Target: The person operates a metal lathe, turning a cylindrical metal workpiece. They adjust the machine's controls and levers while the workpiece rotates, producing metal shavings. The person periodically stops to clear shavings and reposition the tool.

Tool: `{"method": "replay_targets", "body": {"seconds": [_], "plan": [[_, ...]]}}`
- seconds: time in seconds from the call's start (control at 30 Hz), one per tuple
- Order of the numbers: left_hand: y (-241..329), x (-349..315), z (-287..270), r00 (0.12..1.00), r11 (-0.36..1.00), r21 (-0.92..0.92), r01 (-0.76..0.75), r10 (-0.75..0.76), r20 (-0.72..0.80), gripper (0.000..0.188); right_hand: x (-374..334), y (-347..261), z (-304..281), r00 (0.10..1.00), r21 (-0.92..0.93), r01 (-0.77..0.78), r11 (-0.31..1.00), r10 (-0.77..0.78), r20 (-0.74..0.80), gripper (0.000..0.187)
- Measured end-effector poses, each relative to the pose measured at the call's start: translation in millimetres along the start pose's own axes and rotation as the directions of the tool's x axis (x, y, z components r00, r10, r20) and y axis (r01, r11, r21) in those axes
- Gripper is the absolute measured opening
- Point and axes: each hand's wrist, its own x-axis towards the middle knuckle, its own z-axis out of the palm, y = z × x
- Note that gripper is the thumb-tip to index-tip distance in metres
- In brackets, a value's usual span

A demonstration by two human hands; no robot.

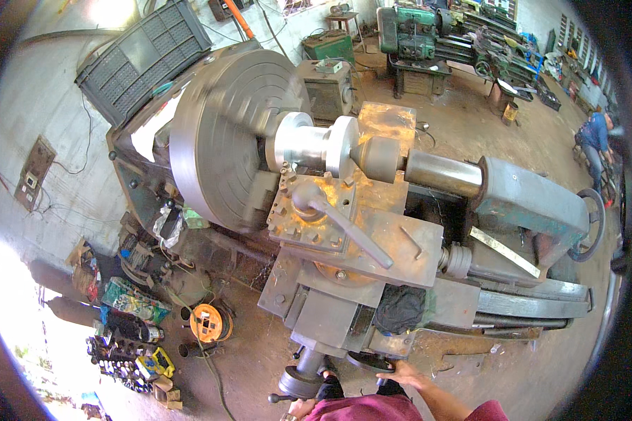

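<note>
At the lower edge, my left hand (303, 407) is at the cross-slide handwheel (298, 383), its fingers partly hidden and seemingly curled on it. My right hand (402, 372) is closed at the rim of the carriage handwheel (369, 362). Ahead of me is a large metal lathe. A shiny flanged metal workpiece (314, 145) sits between the big round chuck (221, 137), blurred as if turning, and the tailstock centre (379, 158). The tool post (312, 214), with its long clamp lever (351, 231), stands close below the workpiece.
The tailstock (530, 193) stands right, a metal bar (504, 251) before it. A black cloth (400, 309) lies on the carriage. An orange cable reel (211, 323) and several loose parts are on the floor left. A green machine (414, 34) and a person (594, 144) are farther off.
</note>
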Motion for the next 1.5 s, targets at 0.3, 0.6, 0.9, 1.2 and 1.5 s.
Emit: {"method": "replay_targets", "body": {"seconds": [0.3,0.6,0.9,1.2,1.5], "plan": [[0,-7,3,1.0,1.0,0.004,-0.003,0.003,-0.015,0.026,-1,5,13,0.986,0.068,0.03,0.997,-0.018,-0.166,0.077],[0,-9,3,1.0,1.0,-0.005,-0.02,0.02,-0.018,0.025,8,16,27,0.97,0.025,0.051,0.998,-0.043,-0.24,0.082],[-1,-12,3,0.999,0.999,-0.012,-0.035,0.035,-0.015,0.024,5,11,23,0.983,0.014,0.04,0.999,-0.037,-0.181,0.082],[1,-13,6,0.998,0.998,-0.034,-0.058,0.057,-0.034,0.023,9,15,23,0.995,-0.032,-0.019,0.999,0.016,-0.098,0.076],[2,-28,-18,0.989,0.989,-0.107,-0.105,0.093,-0.113,0.023,25,46,42,0.96,-0.006,0.156,0.988,-0.153,-0.235,0.077]]}}
